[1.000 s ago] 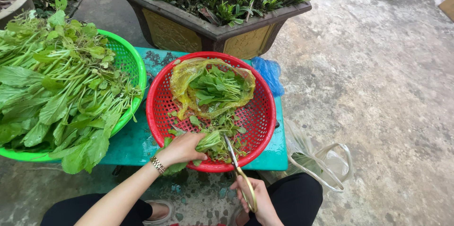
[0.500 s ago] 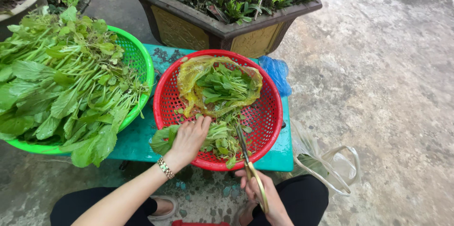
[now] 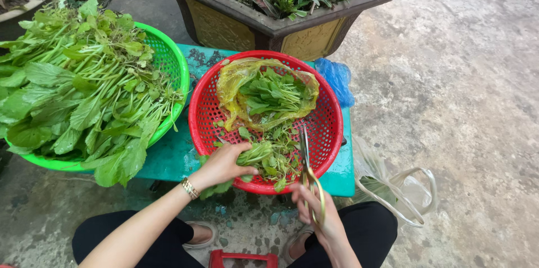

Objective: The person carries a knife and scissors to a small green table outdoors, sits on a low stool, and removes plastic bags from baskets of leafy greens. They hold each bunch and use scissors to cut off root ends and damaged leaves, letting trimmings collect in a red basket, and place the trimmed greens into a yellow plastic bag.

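Note:
A red plastic basket [image 3: 331,127] sits on a teal stool [image 3: 174,156]. Inside it lie loose cut greens [image 3: 275,156] and a yellowish plastic bag [image 3: 230,85] holding more leafy herbs. My left hand [image 3: 222,164] grips a small bunch of greens at the basket's near rim. My right hand [image 3: 317,212] holds gold-handled scissors [image 3: 306,161], whose blades point up into the basket beside the bunch. A gold bracelet circles my left wrist.
A green basket [image 3: 174,71] heaped with long leafy stalks stands to the left. A brown planter [image 3: 264,26] with plants is behind. A blue bag [image 3: 337,80] lies by the red basket, a clear plastic bag [image 3: 398,189] on the concrete at right.
My left hand has closed around the bunch at the basket's near rim. The scissors' blades have moved up into the basket.

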